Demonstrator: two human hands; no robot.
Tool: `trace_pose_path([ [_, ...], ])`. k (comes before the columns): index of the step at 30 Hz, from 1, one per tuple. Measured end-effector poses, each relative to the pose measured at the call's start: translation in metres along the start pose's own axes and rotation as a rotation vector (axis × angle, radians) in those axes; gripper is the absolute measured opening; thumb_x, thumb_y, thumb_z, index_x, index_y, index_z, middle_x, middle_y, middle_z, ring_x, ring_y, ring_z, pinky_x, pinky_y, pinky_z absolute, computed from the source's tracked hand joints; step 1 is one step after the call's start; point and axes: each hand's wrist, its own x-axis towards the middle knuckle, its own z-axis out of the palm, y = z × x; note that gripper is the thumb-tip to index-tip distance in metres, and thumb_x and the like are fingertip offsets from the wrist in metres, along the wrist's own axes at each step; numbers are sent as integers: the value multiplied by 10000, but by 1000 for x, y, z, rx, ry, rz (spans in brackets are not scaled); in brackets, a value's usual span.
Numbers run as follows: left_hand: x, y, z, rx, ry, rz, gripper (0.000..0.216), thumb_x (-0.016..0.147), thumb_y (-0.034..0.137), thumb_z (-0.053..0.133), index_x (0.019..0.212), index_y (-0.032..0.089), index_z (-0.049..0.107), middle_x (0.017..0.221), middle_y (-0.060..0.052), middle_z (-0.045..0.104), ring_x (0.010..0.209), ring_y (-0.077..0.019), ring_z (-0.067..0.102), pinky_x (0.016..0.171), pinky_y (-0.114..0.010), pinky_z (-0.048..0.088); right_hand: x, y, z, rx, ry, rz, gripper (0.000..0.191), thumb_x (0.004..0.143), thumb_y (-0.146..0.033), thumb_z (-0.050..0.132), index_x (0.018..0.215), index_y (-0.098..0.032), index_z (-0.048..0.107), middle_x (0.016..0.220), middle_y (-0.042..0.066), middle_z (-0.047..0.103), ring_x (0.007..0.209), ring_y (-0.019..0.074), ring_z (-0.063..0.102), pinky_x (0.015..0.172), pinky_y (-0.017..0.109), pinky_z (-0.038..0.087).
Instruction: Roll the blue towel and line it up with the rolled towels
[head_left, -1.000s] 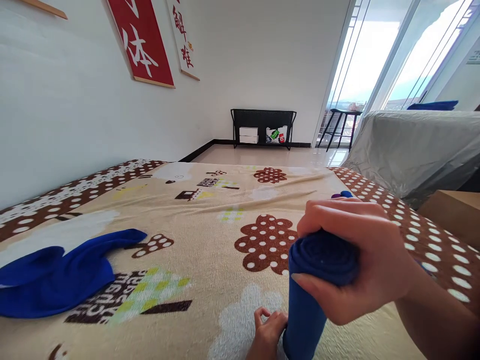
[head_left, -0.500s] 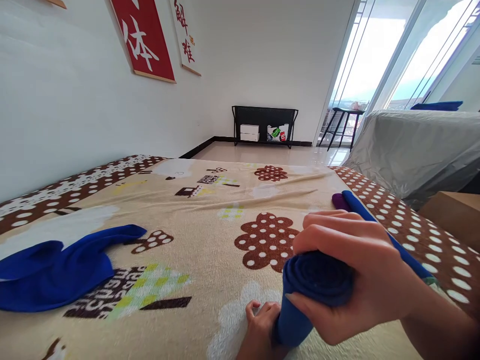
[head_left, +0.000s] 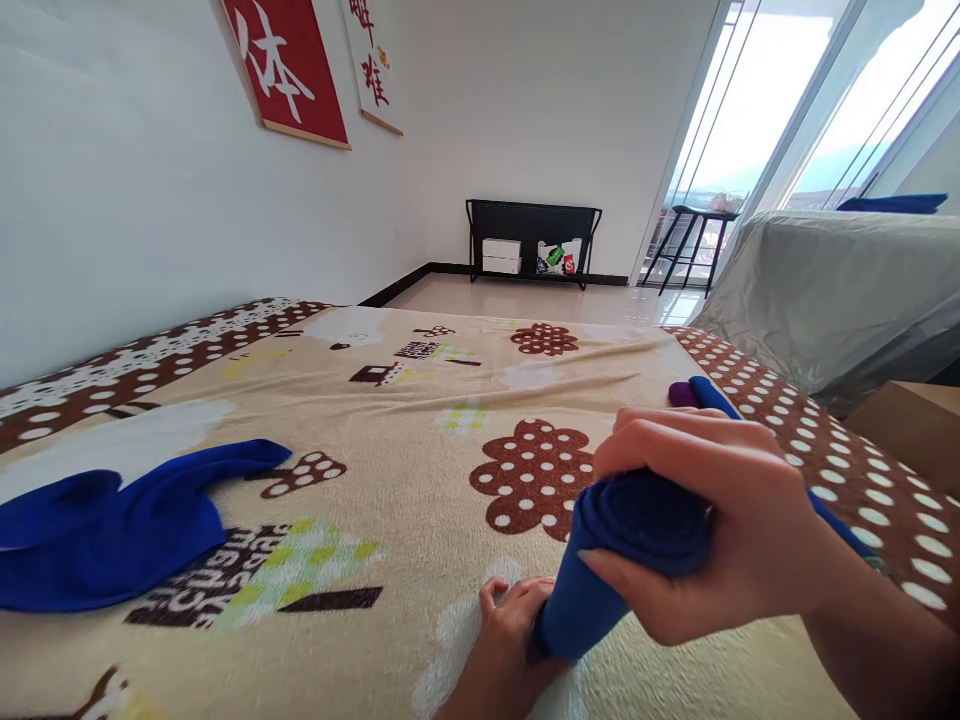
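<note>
A rolled blue cloth (head_left: 592,610) is held at a tilt above the patterned blanket (head_left: 397,490), its coiled upper end leaning right. That upper end is grasped by the right hand (head_left: 712,530), with the thumb pressed on the near side and the fingers wrapped over the far side. The lower end is met by the left hand (head_left: 514,635); whether it is gripped there cannot be told, as part of that hand is hidden. A loose blue cloth (head_left: 127,540) is spread at the left. Against the far wall, white boxes (head_left: 501,256) and a white bundle (head_left: 559,257) showing green and red are held in a black rack (head_left: 532,220). A cardboard box (head_left: 911,430) is seen at the right.
</note>
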Motion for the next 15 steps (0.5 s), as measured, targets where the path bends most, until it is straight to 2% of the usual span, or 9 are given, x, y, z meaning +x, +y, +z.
trace_pose_path([
  [3,0,-1,-3,-61,-121,-97,540,701,259,770,1223,260,630,1195,-77,711,1116,-350,636,1028,-597,381,2,-1,-9,-36,4,-6,253,696,-260,723,905,-240,582,708,-63,603,590,64,515,556,191,417],
  [6,-1,0,-3,-47,-105,-156,651,667,286,799,1284,245,594,1203,-93,701,1123,-353,624,1035,-587,380,0,0,-16,-82,5,-14,250,704,-261,722,911,-248,583,696,-64,572,567,65,481,529,198,395],
  [11,-3,-4,-2,1,-164,-94,828,658,255,800,1417,263,471,1390,-119,604,1265,-345,559,1062,-546,364,-13,11,-29,-214,-9,29,194,756,-304,712,875,-252,567,682,-84,560,573,39,487,586,176,418],
  [15,-3,-9,-8,39,-263,-50,881,645,283,830,1440,274,450,1447,-123,559,1325,-357,515,1085,-524,347,-29,29,-52,-396,-7,52,217,837,-451,665,906,-266,577,701,-78,616,544,40,507,529,189,407],
])
